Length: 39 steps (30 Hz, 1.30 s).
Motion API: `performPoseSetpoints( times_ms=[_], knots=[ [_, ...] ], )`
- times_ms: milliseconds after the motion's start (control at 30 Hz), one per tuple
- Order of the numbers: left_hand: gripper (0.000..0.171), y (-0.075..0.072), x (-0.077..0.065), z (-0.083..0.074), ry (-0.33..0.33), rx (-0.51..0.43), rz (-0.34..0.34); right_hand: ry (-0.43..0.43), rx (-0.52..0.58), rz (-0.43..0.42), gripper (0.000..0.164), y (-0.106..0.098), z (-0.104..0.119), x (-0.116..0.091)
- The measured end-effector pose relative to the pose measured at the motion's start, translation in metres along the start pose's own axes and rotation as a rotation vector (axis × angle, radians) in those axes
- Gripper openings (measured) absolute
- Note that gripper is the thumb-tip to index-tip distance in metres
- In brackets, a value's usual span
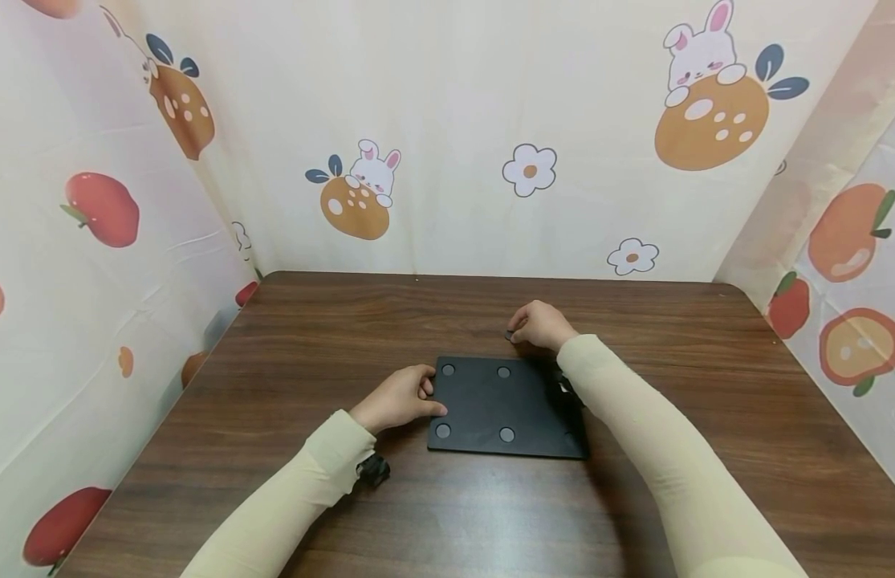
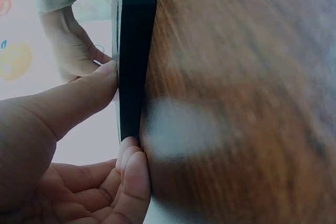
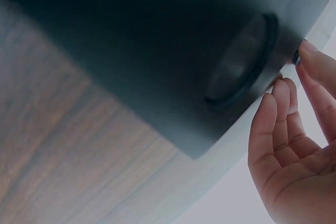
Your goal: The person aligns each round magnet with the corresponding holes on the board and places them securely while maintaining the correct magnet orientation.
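A flat black rectangular board (image 1: 476,405) lies on the table, its top marked with several round grey recesses. At its left edge, my left hand (image 1: 400,399) grips it, the thumb on the top face and the fingers curled against the side; the left wrist view shows this hold on the board's thick edge (image 2: 135,51). Just beyond the back edge, my right hand (image 1: 541,325) pinches a small dark piece (image 1: 509,335) between thumb and fingertips. In the right wrist view, that small dark piece (image 3: 296,56) is mostly hidden by the fingers. My right forearm covers the board's right part.
The brown wood-grain table (image 1: 331,321) extends around the board on all sides. Curtains (image 1: 454,96) printed with fruit, rabbits and flowers hang behind it and at both sides. A black wrist device (image 1: 373,470) sits under my left cuff.
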<state>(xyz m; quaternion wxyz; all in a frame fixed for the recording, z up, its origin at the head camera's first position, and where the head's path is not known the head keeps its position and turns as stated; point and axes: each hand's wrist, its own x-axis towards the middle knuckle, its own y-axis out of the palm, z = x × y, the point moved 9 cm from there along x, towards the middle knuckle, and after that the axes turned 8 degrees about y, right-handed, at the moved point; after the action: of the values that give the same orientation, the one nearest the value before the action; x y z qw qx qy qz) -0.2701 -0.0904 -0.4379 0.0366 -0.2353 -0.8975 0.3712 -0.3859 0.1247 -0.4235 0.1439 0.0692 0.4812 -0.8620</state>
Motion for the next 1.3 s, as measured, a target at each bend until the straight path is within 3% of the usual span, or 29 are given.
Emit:
performPoseSetpoints(
  times_ms=[767, 1300],
  knots=[
    [0.066, 0.0, -0.001, -0.001, 0.004, 0.017, -0.001, -0.009, -0.082, -0.027, 0.016, -0.002, 0.003, -0.004],
    [0.067, -0.001, 0.0, -0.002, 0.013, 0.027, -0.01, -0.049, 0.026, -0.074, 0.016, -0.016, 0.001, -0.017]
  ],
)
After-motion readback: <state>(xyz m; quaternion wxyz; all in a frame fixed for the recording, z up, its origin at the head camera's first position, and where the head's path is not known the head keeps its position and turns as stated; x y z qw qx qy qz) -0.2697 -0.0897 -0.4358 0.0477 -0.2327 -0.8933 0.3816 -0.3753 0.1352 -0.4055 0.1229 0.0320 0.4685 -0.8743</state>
